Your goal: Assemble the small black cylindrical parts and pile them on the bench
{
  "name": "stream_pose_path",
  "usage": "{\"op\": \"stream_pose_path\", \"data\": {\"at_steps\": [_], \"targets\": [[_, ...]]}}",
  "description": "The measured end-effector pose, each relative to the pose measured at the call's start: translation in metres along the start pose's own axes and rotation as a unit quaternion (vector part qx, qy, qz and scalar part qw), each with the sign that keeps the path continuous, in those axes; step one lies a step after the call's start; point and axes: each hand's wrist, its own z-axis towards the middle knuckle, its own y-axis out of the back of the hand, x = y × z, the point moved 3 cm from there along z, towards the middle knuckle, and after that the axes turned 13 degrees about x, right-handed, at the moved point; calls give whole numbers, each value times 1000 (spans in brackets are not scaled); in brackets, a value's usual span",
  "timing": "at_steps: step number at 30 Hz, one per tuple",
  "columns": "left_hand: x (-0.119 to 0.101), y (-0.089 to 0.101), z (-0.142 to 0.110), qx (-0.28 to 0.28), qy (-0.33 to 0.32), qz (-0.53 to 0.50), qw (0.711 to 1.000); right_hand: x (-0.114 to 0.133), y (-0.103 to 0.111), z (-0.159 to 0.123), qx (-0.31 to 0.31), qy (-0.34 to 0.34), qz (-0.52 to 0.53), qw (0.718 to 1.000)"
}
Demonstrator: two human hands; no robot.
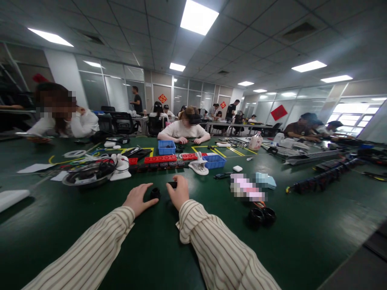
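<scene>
My left hand point(140, 200) is over the green table with thumb and fingers apart. A small round black piece point(155, 193) stands between its fingertips, close to the thumb tip; firm contact is hard to make out. Beside it, my right hand point(179, 192) is closed on a small black object point(172, 184), which shows between the thumb and fingers. Its exact kind is too dark to tell. Both forearms wear striped sleeves.
Red and black blocks point(160, 158) stand in a row ahead, near two blue bins point(167, 147) point(215, 161). A metal bowl of cables point(87, 177) sits left. Two black round items point(261, 217) and a light-blue packet point(266, 181) lie right. A person point(184, 131) sits opposite.
</scene>
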Motion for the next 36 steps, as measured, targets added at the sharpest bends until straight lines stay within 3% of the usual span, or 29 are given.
{"op": "stream_pose_path", "data": {"at_steps": [3,7,13,21,27,32,36], "targets": [[4,1,-5,-14,20,-2,1000,-3,-1,-4,35,9,-13,999],[7,2,-11,6,32,-28,999,-8,-5,-9,95,17,-46,994],[0,5,-18,24,21,-51,998,-2,-5,-11,139,16,-119,983],[0,1,-17,22,9,-62,998,12,-4,-12,163,43,-218,961],[0,2,-16,7,7,-61,998,32,7,-20,125,70,-237,961],[7,5,-14,-28,48,-63,996,56,-13,-24,144,139,-249,948],[15,6,-13,-56,93,-66,992,60,-36,-14,163,140,-272,938]]}}
